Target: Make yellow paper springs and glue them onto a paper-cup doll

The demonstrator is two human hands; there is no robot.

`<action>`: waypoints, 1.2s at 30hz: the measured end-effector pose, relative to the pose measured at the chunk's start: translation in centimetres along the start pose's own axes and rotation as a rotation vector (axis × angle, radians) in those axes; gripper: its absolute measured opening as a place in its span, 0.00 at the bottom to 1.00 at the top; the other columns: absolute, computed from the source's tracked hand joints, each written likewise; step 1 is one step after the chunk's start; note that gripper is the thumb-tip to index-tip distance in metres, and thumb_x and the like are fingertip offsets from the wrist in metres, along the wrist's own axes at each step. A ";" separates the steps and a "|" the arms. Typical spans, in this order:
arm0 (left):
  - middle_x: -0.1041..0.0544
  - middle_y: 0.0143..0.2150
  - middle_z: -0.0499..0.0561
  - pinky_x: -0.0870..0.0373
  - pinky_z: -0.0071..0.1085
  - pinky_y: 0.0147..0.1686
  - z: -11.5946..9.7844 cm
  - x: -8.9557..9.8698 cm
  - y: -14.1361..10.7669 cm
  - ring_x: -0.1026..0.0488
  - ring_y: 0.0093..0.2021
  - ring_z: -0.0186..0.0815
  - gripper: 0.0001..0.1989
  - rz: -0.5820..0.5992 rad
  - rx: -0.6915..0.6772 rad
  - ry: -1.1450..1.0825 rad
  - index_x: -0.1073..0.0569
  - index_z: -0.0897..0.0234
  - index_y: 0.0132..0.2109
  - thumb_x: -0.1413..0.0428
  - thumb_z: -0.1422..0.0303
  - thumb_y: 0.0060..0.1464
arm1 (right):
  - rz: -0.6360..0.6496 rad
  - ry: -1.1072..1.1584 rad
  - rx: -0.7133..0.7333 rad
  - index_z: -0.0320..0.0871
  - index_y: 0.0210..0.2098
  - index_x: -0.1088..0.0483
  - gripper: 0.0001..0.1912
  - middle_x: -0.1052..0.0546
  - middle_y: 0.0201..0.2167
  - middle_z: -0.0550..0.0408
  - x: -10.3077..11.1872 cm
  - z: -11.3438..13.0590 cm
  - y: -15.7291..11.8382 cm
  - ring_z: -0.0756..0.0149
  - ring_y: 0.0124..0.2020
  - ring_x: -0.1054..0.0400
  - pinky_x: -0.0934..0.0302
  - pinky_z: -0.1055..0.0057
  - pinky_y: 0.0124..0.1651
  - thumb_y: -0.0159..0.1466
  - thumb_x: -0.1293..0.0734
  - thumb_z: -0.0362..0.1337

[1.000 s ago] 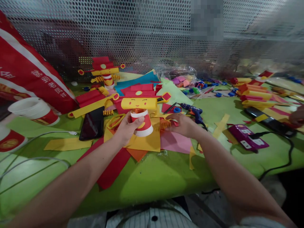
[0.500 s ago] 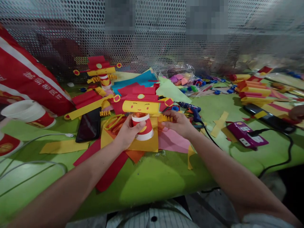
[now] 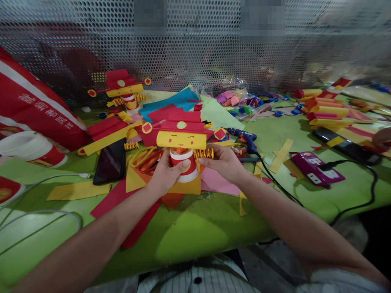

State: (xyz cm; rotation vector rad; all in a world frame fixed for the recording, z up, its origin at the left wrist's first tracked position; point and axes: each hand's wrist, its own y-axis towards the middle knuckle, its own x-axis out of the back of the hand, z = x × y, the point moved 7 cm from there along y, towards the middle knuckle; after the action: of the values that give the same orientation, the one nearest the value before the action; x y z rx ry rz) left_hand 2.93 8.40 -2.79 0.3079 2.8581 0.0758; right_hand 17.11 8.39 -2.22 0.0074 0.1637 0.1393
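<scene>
My left hand (image 3: pixel 166 173) is wrapped round a red and white paper cup (image 3: pixel 186 169). Above the cup sits a yellow paper face (image 3: pixel 181 140) with a red paper hat (image 3: pixel 186 120) and round ornaments at both sides. My right hand (image 3: pixel 224 162) pinches a folded yellow paper strip (image 3: pixel 204 154), which lies against the right side of the cup. Yellow-handled scissors (image 3: pixel 143 158) lie on coloured paper to the left, partly behind my left hand.
A similar paper figure (image 3: pixel 125 91) stands at the back left. A phone (image 3: pixel 110 162) and stacked cups (image 3: pixel 33 148) are on the left. Right are a glue gun (image 3: pixel 247 138), a purple power strip (image 3: pixel 317 169) and another person's hand (image 3: pixel 381 139).
My right hand has brought the folded yellow strip left, up against the cup. My left hand keeps its hold on the cup. The view has shifted slightly.
</scene>
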 end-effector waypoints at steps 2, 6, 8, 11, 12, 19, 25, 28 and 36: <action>0.26 0.49 0.52 0.35 0.39 0.51 -0.1 -0.1 0.0 0.31 0.51 0.43 0.27 0.006 -0.007 0.009 0.33 0.60 0.43 0.34 0.58 0.35 | 0.026 0.043 0.010 0.44 0.29 0.29 0.19 0.24 0.29 0.57 -0.3 0.1 -0.1 0.65 0.33 0.31 0.35 0.66 0.38 0.38 0.23 0.37; 0.27 0.51 0.53 0.36 0.39 0.52 -0.1 -0.2 0.0 0.32 0.52 0.43 0.27 0.012 -0.021 0.023 0.34 0.61 0.42 0.34 0.58 0.35 | 0.083 0.084 0.031 0.43 0.30 0.28 0.18 0.23 0.29 0.57 -0.9 0.1 -0.3 0.63 0.35 0.29 0.33 0.65 0.39 0.40 0.24 0.36; 0.28 0.51 0.53 0.36 0.39 0.52 -0.2 -0.3 0.0 0.32 0.53 0.43 0.26 0.015 -0.033 0.033 0.34 0.60 0.42 0.34 0.58 0.35 | 0.076 0.089 0.040 0.43 0.30 0.28 0.17 0.22 0.30 0.56 -0.9 0.1 -0.3 0.63 0.35 0.29 0.33 0.64 0.38 0.41 0.24 0.36; 0.27 0.51 0.53 0.36 0.38 0.52 -0.1 -0.3 -0.1 0.32 0.52 0.43 0.27 0.017 -0.040 0.044 0.34 0.60 0.42 0.34 0.58 0.35 | 0.054 0.093 0.054 0.44 0.30 0.28 0.18 0.22 0.31 0.56 -0.8 0.1 -0.3 0.62 0.36 0.29 0.33 0.63 0.40 0.41 0.24 0.38; 0.27 0.50 0.53 0.36 0.38 0.51 -0.1 -0.3 -0.1 0.31 0.52 0.43 0.27 0.017 -0.039 0.048 0.34 0.60 0.43 0.34 0.58 0.35 | 0.050 0.097 0.059 0.44 0.31 0.28 0.18 0.22 0.31 0.56 -0.8 0.1 -0.3 0.62 0.36 0.29 0.33 0.63 0.41 0.41 0.24 0.39; 0.27 0.48 0.53 0.35 0.37 0.50 0.0 -0.3 -0.2 0.31 0.49 0.41 0.29 0.004 -0.058 0.089 0.34 0.60 0.45 0.34 0.59 0.36 | 0.050 0.070 0.079 0.45 0.31 0.28 0.18 0.22 0.32 0.55 -0.8 0.3 -0.4 0.62 0.36 0.29 0.33 0.63 0.40 0.41 0.24 0.42; 0.28 0.48 0.52 0.36 0.37 0.51 -0.4 -0.5 -0.4 0.32 0.49 0.41 0.27 0.003 -0.110 0.117 0.34 0.61 0.42 0.34 0.57 0.35 | 0.070 0.032 0.075 0.45 0.33 0.26 0.21 0.21 0.32 0.55 -1.0 0.3 -0.5 0.60 0.37 0.28 0.33 0.62 0.40 0.40 0.24 0.44; 0.27 0.46 0.52 0.36 0.37 0.50 -0.6 -0.6 -0.5 0.31 0.48 0.41 0.27 0.015 -0.122 0.149 0.34 0.61 0.42 0.35 0.56 0.35 | 0.060 0.039 0.083 0.45 0.32 0.26 0.20 0.21 0.32 0.55 -1.0 0.4 -0.6 0.61 0.36 0.28 0.33 0.63 0.39 0.40 0.24 0.43; 0.28 0.48 0.54 0.34 0.36 0.47 -0.2 -0.8 -0.7 0.31 0.48 0.41 0.30 0.050 -0.101 0.173 0.36 0.59 0.45 0.36 0.53 0.37 | 0.066 0.032 0.093 0.46 0.32 0.25 0.18 0.21 0.33 0.56 -1.1 0.2 -0.6 0.60 0.37 0.28 0.32 0.61 0.41 0.42 0.24 0.43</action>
State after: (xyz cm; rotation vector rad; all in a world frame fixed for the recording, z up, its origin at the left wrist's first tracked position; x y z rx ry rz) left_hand 3.51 7.57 -2.46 0.3692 3.0045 0.2678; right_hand 16.14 7.64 -1.83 0.1033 0.2014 0.1975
